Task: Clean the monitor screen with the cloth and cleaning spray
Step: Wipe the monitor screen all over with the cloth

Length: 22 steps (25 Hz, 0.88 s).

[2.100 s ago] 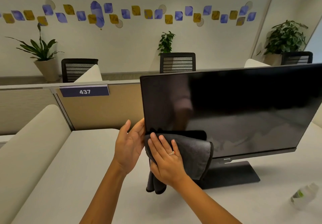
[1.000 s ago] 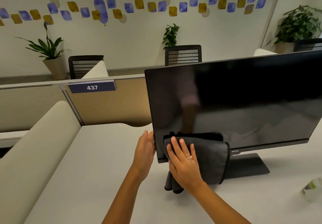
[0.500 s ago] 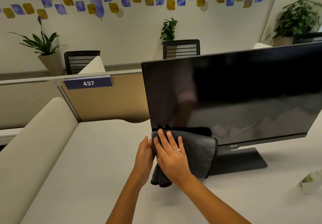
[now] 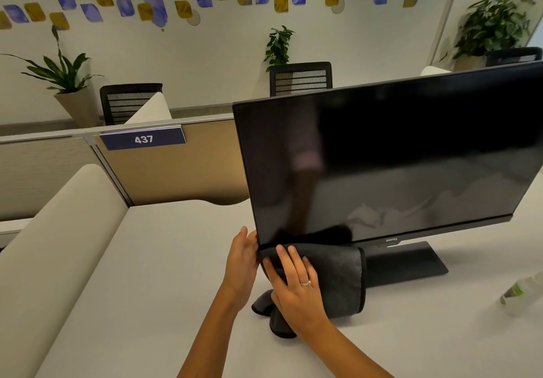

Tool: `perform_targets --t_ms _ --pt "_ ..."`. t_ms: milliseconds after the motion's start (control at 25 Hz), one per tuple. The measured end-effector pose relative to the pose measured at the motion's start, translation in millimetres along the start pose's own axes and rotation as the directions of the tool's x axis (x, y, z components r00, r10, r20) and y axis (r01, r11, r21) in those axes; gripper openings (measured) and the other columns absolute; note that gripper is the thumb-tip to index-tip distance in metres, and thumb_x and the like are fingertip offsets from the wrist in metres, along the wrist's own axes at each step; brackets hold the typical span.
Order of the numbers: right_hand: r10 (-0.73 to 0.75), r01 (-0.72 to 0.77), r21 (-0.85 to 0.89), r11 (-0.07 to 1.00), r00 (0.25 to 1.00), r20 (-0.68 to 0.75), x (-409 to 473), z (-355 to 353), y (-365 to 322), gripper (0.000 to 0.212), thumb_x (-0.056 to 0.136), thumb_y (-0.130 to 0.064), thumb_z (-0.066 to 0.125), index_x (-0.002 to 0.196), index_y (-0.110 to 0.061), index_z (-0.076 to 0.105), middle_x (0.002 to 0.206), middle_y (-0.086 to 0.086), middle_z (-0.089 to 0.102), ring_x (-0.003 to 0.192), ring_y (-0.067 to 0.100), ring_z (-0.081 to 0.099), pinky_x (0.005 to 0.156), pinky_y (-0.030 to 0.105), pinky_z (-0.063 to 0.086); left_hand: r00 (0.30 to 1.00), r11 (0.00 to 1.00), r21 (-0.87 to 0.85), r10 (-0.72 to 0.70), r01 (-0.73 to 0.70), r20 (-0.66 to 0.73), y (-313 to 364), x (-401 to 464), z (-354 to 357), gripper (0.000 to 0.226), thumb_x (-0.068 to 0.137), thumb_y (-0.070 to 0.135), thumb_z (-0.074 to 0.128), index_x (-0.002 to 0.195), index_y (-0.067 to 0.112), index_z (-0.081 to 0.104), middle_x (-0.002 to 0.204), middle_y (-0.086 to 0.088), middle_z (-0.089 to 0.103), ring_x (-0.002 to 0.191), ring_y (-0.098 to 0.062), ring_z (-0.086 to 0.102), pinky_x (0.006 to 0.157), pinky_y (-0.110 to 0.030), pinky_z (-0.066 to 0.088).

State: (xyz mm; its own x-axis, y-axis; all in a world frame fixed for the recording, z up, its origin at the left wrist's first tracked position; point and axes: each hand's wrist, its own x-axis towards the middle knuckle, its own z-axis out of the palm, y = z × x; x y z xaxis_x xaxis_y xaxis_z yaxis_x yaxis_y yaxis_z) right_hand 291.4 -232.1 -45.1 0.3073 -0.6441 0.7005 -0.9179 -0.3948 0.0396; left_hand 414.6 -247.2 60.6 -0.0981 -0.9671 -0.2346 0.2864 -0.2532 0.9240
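Observation:
A black monitor point(image 4: 396, 160) stands on a dark flat base point(image 4: 408, 263) on the pale desk point(image 4: 132, 304); its screen is off and reflective. A dark grey cloth point(image 4: 340, 277) hangs over the monitor's lower left corner, its tail touching the desk. My right hand point(image 4: 296, 286) presses the cloth with straight fingers against the bottom edge. My left hand point(image 4: 242, 263) rests flat against the monitor's left edge by that corner. The spray bottle point(image 4: 521, 292), clear with a green label, lies at the right edge of view, partly cut off.
A padded beige divider point(image 4: 53, 248) runs along the desk's left side. Behind stands a tan partition with a "437" sign point(image 4: 143, 139). Mesh office chairs point(image 4: 301, 79) and potted plants point(image 4: 63, 83) line the far wall.
My right hand and the cloth have slid down from the lower left of the screen onto the bottom edge. My left hand stays at the monitor's left edge.

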Motion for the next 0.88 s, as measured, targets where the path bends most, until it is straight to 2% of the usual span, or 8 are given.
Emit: perform_targets --t_ms 120,280,360,480,560,680,800,880 --pt "0.047 -0.047 0.008 0.999 0.999 -0.013 2 -3 -2 0.04 0.093 -0.024 0.042 0.133 -0.027 0.046 0.135 0.008 0.04 0.126 0.027 0.039 0.095 0.044 0.045 0.999 0.999 0.042 0.019 -0.018 -0.031 -2 -1 2 0.044 0.099 0.044 0.017 0.111 0.03 0.057 0.116 0.006 0.064 0.112 -0.016 0.057 0.093 -0.027 0.044" --pt "0.048 -0.048 0.004 0.999 0.997 -0.063 8 -11 11 0.042 0.088 -0.029 0.052 0.13 -0.029 0.048 0.13 0.008 0.041 0.121 0.027 0.04 0.091 0.043 0.047 0.991 0.982 0.174 0.088 -0.07 -0.098 -2 -1 12 0.037 0.099 0.041 0.02 0.107 0.033 0.056 0.112 0.006 0.062 0.106 -0.015 0.058 0.076 -0.015 0.048" --pt "0.066 -0.067 -0.016 0.998 0.996 -0.067 4 -13 20 0.041 0.088 -0.028 0.054 0.129 -0.029 0.05 0.13 0.01 0.04 0.121 0.028 0.04 0.09 0.045 0.047 0.987 0.969 0.233 0.112 -0.083 -0.115 -6 0 14 0.043 0.095 0.046 0.019 0.12 0.031 0.05 0.125 0.003 0.056 0.112 -0.015 0.053 0.086 -0.018 0.048" --pt "0.137 -0.141 -0.062 0.988 0.989 -0.062 -5 -19 41 0.036 0.094 -0.026 0.041 0.127 -0.03 0.054 0.129 0.013 0.04 0.12 0.031 0.04 0.088 0.046 0.045 0.992 0.962 0.269 0.077 -0.048 -0.096 -8 1 16 0.071 0.083 0.061 0.015 0.145 0.029 0.025 0.149 0.002 0.033 0.136 -0.019 0.032 0.113 -0.038 0.027" --pt "0.221 -0.228 -0.105 0.968 0.973 -0.074 -12 -24 58 0.036 0.098 -0.027 0.034 0.125 -0.033 0.057 0.127 0.013 0.04 0.118 0.032 0.04 0.085 0.046 0.042 0.992 0.962 0.27 0.065 -0.033 -0.108 -8 3 18 0.072 0.082 0.063 0.014 0.147 0.031 0.017 0.154 0.003 0.026 0.14 -0.02 0.026 0.115 -0.042 0.022" --pt "0.355 -0.36 -0.11 0.926 0.933 -0.066 -20 -34 84 0.036 0.092 -0.027 0.044 0.124 -0.037 0.057 0.121 0.014 0.039 0.11 0.034 0.043 0.079 0.048 0.041 0.991 0.965 0.263 0.051 -0.018 -0.12 -9 5 19 0.076 0.079 0.067 0.015 0.146 0.034 0.016 0.154 0.004 0.024 0.14 -0.02 0.025 0.115 -0.042 0.022" --pt "0.456 -0.454 0.069 0.888 0.89 -0.018 -23 -42 105 0.044 0.086 -0.014 0.064 0.128 -0.025 0.057 0.109 0.017 0.049 0.089 0.029 0.053 0.071 0.043 0.054 0.992 0.963 0.271 0.036 -0.001 -0.124 -11 4 20 0.076 0.078 0.068 0.013 0.147 0.034 0.016 0.155 0.004 0.023 0.141 -0.02 0.023 0.113 -0.04 0.021" --pt "0.47 -0.468 0.202 0.861 0.882 0.041 -24 -45 106 0.05 0.081 -0.007 0.071 0.128 -0.013 0.056 0.097 0.017 0.053 0.07 0.015 0.052 0.064 0.031 0.058 0.991 0.96 0.28 0.015 0.023 -0.133 -10 4 21 0.075 0.08 0.066 0.011 0.147 0.033 0.013 0.156 0.003 0.02 0.142 -0.021 0.02 0.112 -0.039 0.02"
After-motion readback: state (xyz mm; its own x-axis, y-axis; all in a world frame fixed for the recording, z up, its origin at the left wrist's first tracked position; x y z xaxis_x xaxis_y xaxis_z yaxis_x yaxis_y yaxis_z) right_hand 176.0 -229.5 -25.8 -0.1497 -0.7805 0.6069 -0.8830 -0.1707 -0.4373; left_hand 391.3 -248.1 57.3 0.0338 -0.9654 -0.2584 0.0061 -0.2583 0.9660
